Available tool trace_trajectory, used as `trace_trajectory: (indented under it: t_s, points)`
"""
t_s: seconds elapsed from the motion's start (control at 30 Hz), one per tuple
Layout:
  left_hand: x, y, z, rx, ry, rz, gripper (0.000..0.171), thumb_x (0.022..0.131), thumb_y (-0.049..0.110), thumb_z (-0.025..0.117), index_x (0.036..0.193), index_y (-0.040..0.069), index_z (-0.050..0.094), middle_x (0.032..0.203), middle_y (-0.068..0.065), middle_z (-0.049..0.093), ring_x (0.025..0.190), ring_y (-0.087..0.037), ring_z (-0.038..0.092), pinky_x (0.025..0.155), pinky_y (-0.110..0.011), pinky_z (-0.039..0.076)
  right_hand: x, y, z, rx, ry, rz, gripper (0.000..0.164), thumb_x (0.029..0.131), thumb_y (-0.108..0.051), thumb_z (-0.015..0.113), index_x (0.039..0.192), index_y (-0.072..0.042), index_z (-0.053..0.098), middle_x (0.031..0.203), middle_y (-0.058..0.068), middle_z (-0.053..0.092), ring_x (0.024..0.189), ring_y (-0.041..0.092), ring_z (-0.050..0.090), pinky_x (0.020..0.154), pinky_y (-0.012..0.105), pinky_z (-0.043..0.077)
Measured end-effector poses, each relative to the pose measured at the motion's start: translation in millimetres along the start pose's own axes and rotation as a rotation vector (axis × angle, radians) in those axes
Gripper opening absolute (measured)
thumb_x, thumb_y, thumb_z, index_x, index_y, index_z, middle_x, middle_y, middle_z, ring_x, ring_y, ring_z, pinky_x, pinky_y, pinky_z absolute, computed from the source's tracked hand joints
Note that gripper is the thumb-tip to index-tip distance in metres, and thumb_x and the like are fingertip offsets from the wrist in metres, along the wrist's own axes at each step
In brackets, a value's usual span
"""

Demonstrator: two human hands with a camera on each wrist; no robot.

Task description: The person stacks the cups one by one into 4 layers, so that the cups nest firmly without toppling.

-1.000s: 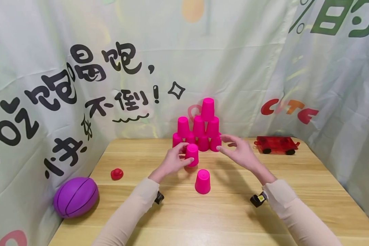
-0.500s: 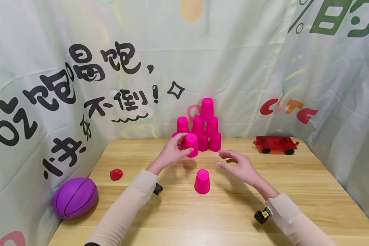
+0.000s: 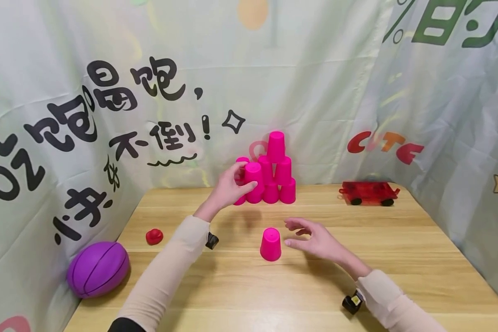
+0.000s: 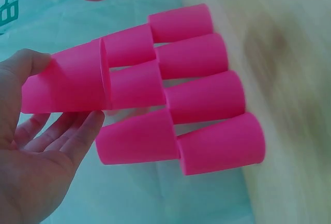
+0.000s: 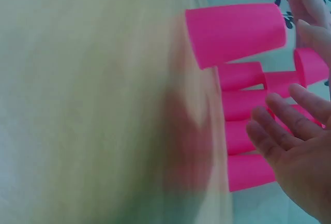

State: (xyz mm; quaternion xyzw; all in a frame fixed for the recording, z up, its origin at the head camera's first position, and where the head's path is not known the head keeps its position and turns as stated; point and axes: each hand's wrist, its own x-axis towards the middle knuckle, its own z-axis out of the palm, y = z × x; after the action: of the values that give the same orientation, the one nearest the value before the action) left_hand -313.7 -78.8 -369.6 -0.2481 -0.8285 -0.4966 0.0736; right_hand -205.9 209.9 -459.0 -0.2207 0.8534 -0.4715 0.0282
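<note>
In the head view my left hand [image 3: 228, 186] grips an upside-down pink cup [image 3: 254, 173] between thumb and fingers, raised in front of a pyramid of pink cups. That pyramid has several cups in its bottom row, more in the middle row and a single top cup [image 3: 276, 146]. The left wrist view shows the held cup [image 4: 67, 81] overlapping the middle row. A lone pink cup [image 3: 271, 245] stands upside down on the table, nearer to me. Just right of it hovers my right hand [image 3: 315, 239], fingers relaxed and holding nothing.
On the wooden table [image 3: 240, 295], a purple ball [image 3: 98, 269] and a small red object [image 3: 154, 236] lie to the left. A translucent red toy car base [image 3: 369, 192] sits at the back right. Printed cloth [image 3: 315, 92] hangs behind and along both sides.
My left hand has lifted the held cup up and away from me, toward the pyramid's middle row. My right hand has drawn back from the pyramid, down beside the lone cup.
</note>
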Motion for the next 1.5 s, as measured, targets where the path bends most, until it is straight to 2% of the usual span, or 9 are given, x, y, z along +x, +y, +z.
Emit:
trace_trajectory:
  t_s: [0.13, 0.27, 0.37, 0.67, 0.97, 1.1, 1.3, 1.5]
  points:
    - [7.4, 6.6, -5.4, 0.008, 0.012, -0.007, 0.058, 0.093, 0.018, 0.081, 0.144, 0.008, 0.057, 0.12, -0.015, 0.072, 0.105, -0.032, 0.069, 0.092, -0.046, 0.062, 0, 3, 7, 0.008, -0.075, -0.005, 0.072, 0.089, -0.034, 0.086, 0.147, -0.004, 0.057, 0.138, 0.016, 0.068, 0.123, 0.037, 0.066, 0.107, 0.057, 0.055]
    - [13.7, 11.5, -10.2, 0.018, 0.021, -0.017, 0.058, 0.093, 0.021, 0.08, 0.145, 0.009, 0.057, 0.117, -0.013, 0.072, 0.103, -0.03, 0.068, 0.092, -0.045, 0.06, 1, 6, 13, 0.021, -0.118, -0.003, 0.074, 0.086, -0.038, 0.088, 0.148, -0.009, 0.057, 0.138, 0.012, 0.068, 0.123, 0.034, 0.067, 0.107, 0.056, 0.055]
    - [17.8, 13.3, -12.8, 0.009, 0.034, -0.016, 0.058, 0.093, 0.02, 0.081, 0.144, 0.009, 0.057, 0.119, -0.014, 0.072, 0.104, -0.03, 0.068, 0.093, -0.045, 0.061, 2, 7, 17, 0.024, -0.133, -0.001, 0.074, 0.085, -0.038, 0.089, 0.147, -0.012, 0.058, 0.136, 0.008, 0.069, 0.122, 0.03, 0.068, 0.106, 0.052, 0.056]
    - [31.8, 14.2, -18.4, -0.019, 0.062, -0.05, 0.058, 0.094, 0.02, 0.08, 0.145, 0.01, 0.055, 0.123, -0.016, 0.071, 0.11, -0.032, 0.07, 0.098, -0.046, 0.061, 4, 11, 26, -0.026, -0.152, -0.038, 0.075, 0.085, -0.04, 0.089, 0.147, -0.011, 0.06, 0.131, 0.003, 0.072, 0.115, 0.023, 0.068, 0.103, 0.047, 0.057]
    - [48.0, 21.9, -20.2, -0.009, 0.075, -0.064, 0.058, 0.094, 0.021, 0.079, 0.146, 0.012, 0.055, 0.126, -0.016, 0.07, 0.112, -0.032, 0.069, 0.099, -0.046, 0.06, 8, 8, 29, -0.048, -0.203, -0.063, 0.074, 0.087, -0.032, 0.089, 0.149, -0.011, 0.056, 0.134, 0.0, 0.07, 0.118, 0.019, 0.068, 0.107, 0.045, 0.057]
    - [54.0, 20.6, -18.3, 0.001, 0.081, -0.068, 0.056, 0.095, 0.02, 0.077, 0.146, 0.012, 0.055, 0.125, -0.016, 0.07, 0.112, -0.032, 0.07, 0.1, -0.045, 0.06, 10, 8, 31, -0.097, -0.2, -0.089, 0.073, 0.085, -0.032, 0.09, 0.148, -0.012, 0.057, 0.133, -0.002, 0.07, 0.121, 0.019, 0.066, 0.111, 0.048, 0.054]
    - [61.5, 19.4, -14.4, 0.009, 0.087, -0.062, 0.056, 0.096, 0.018, 0.076, 0.146, 0.01, 0.053, 0.122, -0.017, 0.07, 0.11, -0.033, 0.07, 0.099, -0.046, 0.06, 10, 8, 34, -0.187, -0.155, -0.083, 0.075, 0.082, -0.037, 0.091, 0.146, -0.013, 0.061, 0.133, -0.001, 0.07, 0.123, 0.023, 0.062, 0.112, 0.054, 0.048]
    - [68.9, 19.1, -11.8, 0.006, 0.082, -0.078, 0.057, 0.098, 0.018, 0.075, 0.149, 0.01, 0.05, 0.125, -0.017, 0.069, 0.113, -0.033, 0.068, 0.101, -0.048, 0.059, 11, 9, 35, -0.217, -0.135, -0.104, 0.068, 0.082, -0.037, 0.092, 0.139, -0.012, 0.065, 0.127, -0.002, 0.073, 0.115, 0.019, 0.061, 0.107, 0.046, 0.05]
